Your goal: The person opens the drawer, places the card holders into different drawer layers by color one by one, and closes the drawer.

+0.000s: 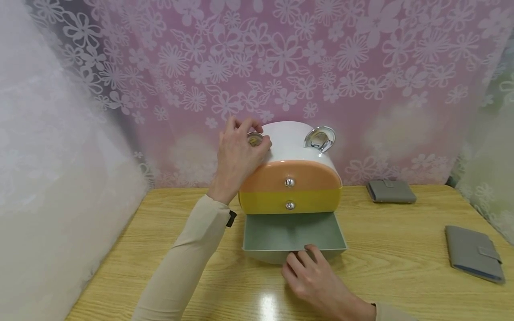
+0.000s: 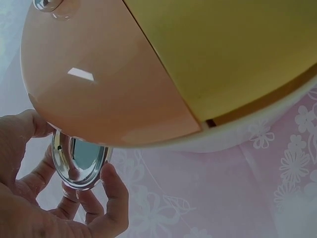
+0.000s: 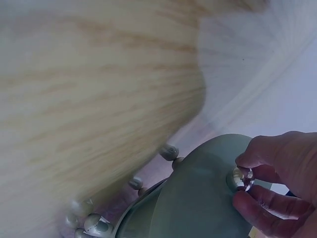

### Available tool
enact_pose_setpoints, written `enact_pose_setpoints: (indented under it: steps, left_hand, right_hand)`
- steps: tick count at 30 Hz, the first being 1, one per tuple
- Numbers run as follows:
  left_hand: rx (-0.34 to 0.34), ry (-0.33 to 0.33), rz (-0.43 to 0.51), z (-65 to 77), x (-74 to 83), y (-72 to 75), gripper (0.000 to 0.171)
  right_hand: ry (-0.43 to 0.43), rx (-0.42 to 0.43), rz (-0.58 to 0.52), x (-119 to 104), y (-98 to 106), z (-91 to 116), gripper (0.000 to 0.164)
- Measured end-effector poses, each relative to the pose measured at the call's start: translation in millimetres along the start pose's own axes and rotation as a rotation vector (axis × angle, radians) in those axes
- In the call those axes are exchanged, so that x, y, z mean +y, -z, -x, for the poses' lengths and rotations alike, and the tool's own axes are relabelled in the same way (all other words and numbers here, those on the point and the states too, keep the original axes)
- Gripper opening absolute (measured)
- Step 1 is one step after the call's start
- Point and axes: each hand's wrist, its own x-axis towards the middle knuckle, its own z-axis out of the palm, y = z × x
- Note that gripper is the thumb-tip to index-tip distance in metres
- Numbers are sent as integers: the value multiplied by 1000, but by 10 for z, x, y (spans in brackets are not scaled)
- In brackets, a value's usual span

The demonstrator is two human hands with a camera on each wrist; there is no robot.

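Note:
A small rounded chest with a white top (image 1: 286, 138) stands on the table, with an orange drawer (image 1: 309, 174) above a yellow drawer (image 1: 265, 203). Below them a green drawer (image 1: 293, 229) is pulled out, and nothing shows inside it. My left hand (image 1: 239, 151) holds the shiny silver ear (image 2: 79, 161) at the chest's upper left, fingers curled around its rim. With thumb and fingers, my right hand (image 1: 315, 278) pinches the silver knob (image 3: 241, 178) on the green drawer's front. In the head view that knob is hidden behind the fingers.
A second silver ear (image 1: 320, 139) rises at the chest's upper right. Two grey wallets lie on the wooden table (image 1: 385, 267): one wallet (image 1: 391, 191) near the back edge, the other wallet (image 1: 471, 252) at the right. A pink flowered curtain (image 1: 225, 67) hangs behind.

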Motion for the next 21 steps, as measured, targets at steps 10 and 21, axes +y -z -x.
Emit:
enact_pose_setpoints:
  steps: [10,21]
  left_hand:
    - [-1,-2,-2,-2,-2,-9,14]
    - [3,-8,-5,-9,-12,-13,14]
  right_hand:
    - [26,19,-22,0,22,17,49]
    - [27,38,-39,-3,66,18,48]
